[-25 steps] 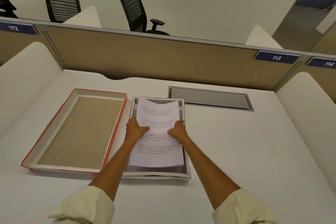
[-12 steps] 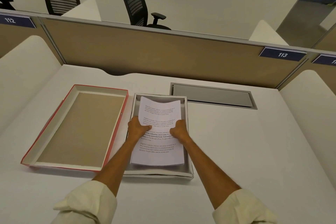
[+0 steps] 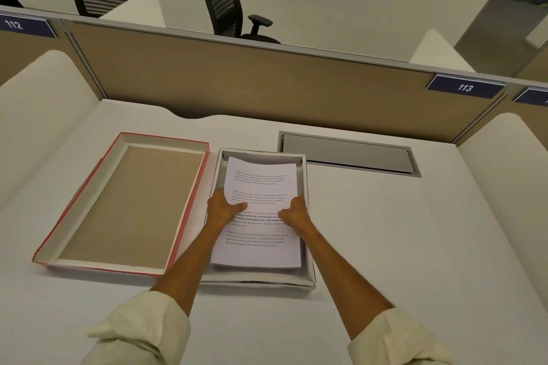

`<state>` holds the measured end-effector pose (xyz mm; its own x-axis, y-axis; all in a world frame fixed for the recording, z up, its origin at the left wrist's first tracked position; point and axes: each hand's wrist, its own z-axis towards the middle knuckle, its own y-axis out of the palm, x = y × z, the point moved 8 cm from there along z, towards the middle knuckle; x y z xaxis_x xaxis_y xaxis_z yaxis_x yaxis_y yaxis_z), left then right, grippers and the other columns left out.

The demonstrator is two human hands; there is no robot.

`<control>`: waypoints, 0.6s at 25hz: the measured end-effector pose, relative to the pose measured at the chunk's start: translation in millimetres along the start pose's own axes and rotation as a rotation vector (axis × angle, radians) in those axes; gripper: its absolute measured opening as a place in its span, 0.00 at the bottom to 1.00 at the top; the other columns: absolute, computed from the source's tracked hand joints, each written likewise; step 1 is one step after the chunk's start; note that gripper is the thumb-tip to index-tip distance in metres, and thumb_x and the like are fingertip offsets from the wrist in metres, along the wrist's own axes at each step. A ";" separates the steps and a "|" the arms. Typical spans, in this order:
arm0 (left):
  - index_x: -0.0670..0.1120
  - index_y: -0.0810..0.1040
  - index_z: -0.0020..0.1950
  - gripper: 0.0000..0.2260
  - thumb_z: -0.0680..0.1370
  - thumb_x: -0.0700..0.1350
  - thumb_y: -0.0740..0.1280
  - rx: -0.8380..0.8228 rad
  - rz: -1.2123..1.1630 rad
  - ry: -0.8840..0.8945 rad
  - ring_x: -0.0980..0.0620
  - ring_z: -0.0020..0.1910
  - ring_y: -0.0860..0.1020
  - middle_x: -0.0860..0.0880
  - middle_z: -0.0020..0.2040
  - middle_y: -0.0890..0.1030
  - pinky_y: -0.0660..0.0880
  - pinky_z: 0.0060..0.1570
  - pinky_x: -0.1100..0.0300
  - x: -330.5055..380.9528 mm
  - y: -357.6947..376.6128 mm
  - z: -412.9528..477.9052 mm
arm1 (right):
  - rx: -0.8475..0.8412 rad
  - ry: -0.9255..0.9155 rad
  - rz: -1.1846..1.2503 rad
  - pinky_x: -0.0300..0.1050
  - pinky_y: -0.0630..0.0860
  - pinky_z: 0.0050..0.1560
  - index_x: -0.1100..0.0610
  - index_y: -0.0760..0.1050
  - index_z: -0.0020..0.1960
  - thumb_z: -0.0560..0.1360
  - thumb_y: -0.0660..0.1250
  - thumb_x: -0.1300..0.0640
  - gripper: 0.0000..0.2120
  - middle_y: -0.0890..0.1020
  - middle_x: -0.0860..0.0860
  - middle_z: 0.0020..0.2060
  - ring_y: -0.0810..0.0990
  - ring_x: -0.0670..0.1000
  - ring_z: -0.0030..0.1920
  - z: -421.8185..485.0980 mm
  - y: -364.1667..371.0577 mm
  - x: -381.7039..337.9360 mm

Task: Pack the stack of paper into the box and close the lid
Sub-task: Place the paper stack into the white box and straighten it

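At the left of the counter (image 3: 385, 246) I see the lid (image 3: 130, 204), red-edged, lying inner side up just beside the box (image 3: 261, 277). I judge this keeps it within reach for closing, a step not yet done. My left hand (image 3: 224, 209) grips the left edge of the stack of paper (image 3: 261, 252), thumb on top and fingers curled under. The stack lies inside the box, its near end flat on the floor of the box and its far end bowed upward. My right hand (image 3: 293, 215) is closed on the right edge in the same way. I judge the paired grip keeps the sheets aligned between the walls while they settle. A grey hatch (image 3: 350, 154) sits at the far right, untouched.
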<state>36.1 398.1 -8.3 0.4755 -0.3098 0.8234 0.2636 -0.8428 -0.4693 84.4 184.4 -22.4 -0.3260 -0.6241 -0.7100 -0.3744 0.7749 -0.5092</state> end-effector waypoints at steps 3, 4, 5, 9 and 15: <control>0.39 0.75 0.63 0.24 0.71 0.42 0.77 0.030 -0.029 0.021 0.37 0.60 0.79 0.38 0.63 0.80 0.76 0.55 0.50 0.0 0.5 -3.7 | 0.006 0.000 0.004 0.41 0.75 0.53 0.63 0.62 0.66 0.77 0.67 0.64 0.21 0.75 0.59 0.63 0.78 0.57 0.60 -0.6 0.0 2.7; 0.38 0.75 0.63 0.24 0.70 0.41 0.77 0.045 -0.037 0.028 0.37 0.60 0.79 0.38 0.63 0.80 0.76 0.53 0.53 -0.4 0.7 -5.6 | 0.016 -0.006 -0.007 0.42 0.76 0.55 0.63 0.62 0.66 0.77 0.67 0.63 0.22 0.75 0.60 0.63 0.78 0.57 0.60 -1.0 -0.5 3.0; 0.37 0.76 0.63 0.23 0.70 0.41 0.77 0.063 -0.041 0.034 0.37 0.59 0.80 0.37 0.62 0.80 0.74 0.51 0.55 -0.7 0.6 -7.5 | 0.026 -0.014 -0.017 0.43 0.77 0.56 0.64 0.63 0.66 0.77 0.68 0.63 0.22 0.75 0.60 0.63 0.78 0.57 0.60 -0.7 -1.1 2.9; 0.38 0.77 0.62 0.23 0.69 0.41 0.78 0.131 -0.036 0.018 0.38 0.58 0.80 0.38 0.61 0.81 0.77 0.52 0.53 -4.7 -1.2 -15.0 | 0.089 -0.071 -0.057 0.43 0.78 0.55 0.66 0.71 0.64 0.75 0.69 0.64 0.18 0.77 0.61 0.61 0.79 0.58 0.59 -2.9 -1.3 -0.4; 0.39 0.72 0.64 0.27 0.69 0.47 0.78 0.214 0.029 0.012 0.40 0.59 0.80 0.40 0.62 0.80 0.78 0.57 0.48 -0.3 -1.6 -26.0 | 0.296 -0.134 -0.111 0.35 0.72 0.48 0.66 0.71 0.60 0.75 0.69 0.65 0.15 0.77 0.60 0.58 0.79 0.57 0.57 -13.7 -7.2 -6.0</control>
<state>13.6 388.1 0.5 0.4757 -0.3393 0.8115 0.4223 -0.7212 -0.5491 77.2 181.2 -7.8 -0.1732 -0.7032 -0.6896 -0.1263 0.7103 -0.6925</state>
